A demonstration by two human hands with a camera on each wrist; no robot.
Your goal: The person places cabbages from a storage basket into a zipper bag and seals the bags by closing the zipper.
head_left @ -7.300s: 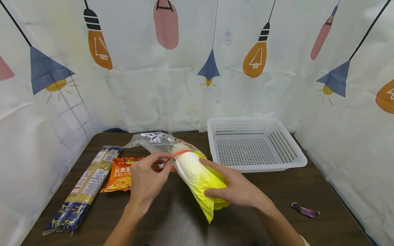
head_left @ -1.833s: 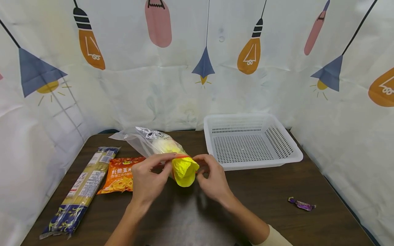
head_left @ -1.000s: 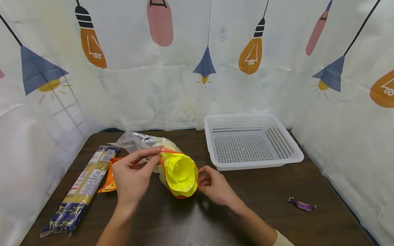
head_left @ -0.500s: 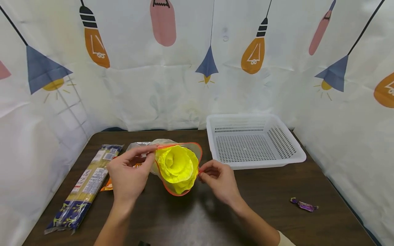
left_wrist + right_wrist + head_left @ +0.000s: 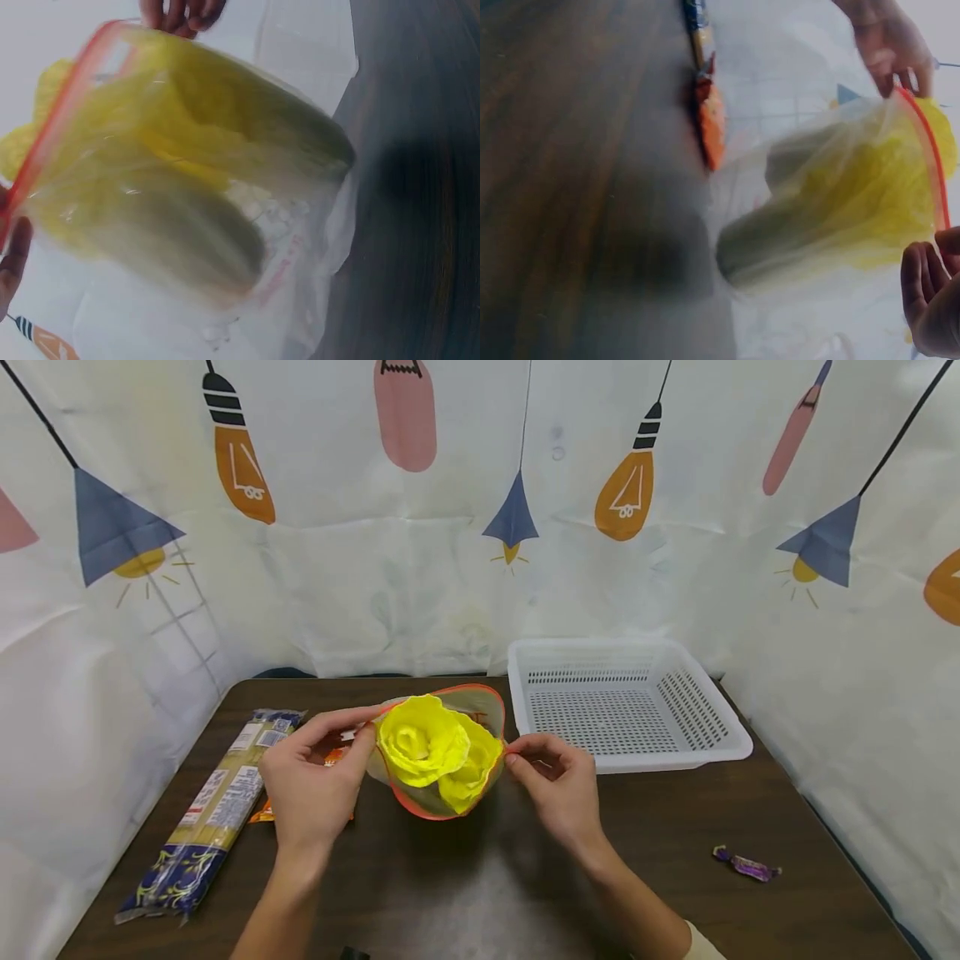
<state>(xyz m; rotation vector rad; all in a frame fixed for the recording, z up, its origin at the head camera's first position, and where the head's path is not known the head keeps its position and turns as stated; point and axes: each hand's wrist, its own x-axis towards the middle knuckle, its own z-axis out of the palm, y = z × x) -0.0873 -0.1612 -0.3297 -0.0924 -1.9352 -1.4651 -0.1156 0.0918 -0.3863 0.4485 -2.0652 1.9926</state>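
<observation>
A clear zip bag (image 5: 420, 793) with a red rim stands upright at the table's middle, mouth up. A yellow napa cabbage (image 5: 429, 750) sits inside it, leafy top poking out. My left hand (image 5: 311, 777) pinches the bag's left rim and my right hand (image 5: 555, 777) pinches the right rim. From the left wrist view the bag (image 5: 187, 195) shows from the side with the cabbage (image 5: 180, 217) in it; the right wrist view shows the bag (image 5: 840, 195) with my right fingers (image 5: 930, 292) on its red edge.
A white slotted basket (image 5: 626, 756) stands to the right rear. A long noodle pack (image 5: 210, 814) and an orange snack bag (image 5: 262, 810) lie on the left. A purple candy (image 5: 746, 864) lies near the right edge. Printed curtains enclose the brown table (image 5: 487, 893).
The cabbage has gone from half out of the bag to inside it. Both hands have tipped the bag up from lying flat to standing, mouth upward, and spread the rim.
</observation>
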